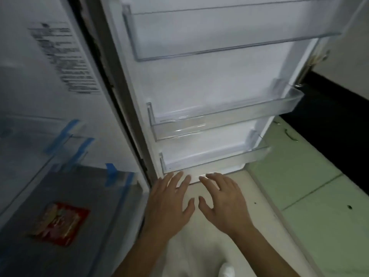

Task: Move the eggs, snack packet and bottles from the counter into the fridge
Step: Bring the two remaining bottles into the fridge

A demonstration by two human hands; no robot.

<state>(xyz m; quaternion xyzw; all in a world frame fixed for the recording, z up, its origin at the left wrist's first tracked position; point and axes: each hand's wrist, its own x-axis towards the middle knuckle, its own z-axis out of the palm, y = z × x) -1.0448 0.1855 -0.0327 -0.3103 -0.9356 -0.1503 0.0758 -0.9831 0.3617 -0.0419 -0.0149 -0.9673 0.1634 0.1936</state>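
Snack packet [60,223], red and a little blurred, lies flat inside the fridge [50,96] at lower left, under what looks like the clear lid of a drawer taped with blue tape [60,136]. Your two hands are out in front of you, palms down, low by the bottom edge of the open fridge door [199,80]. Your left hand [169,204] has its fingers [177,178] spread and empty, tips right at the door's lower edge. Your right hand [223,202] is just beside it, fingers loose and spread too, holding nothing, tips near that same edge. Up the door you have three clear door bins: the top bin [229,45], the middle bin [225,120] and the bottom bin [209,158], stacked one above the other. Off to the right runs the pale green tiled floor [309,196], with a few dark specks on it.
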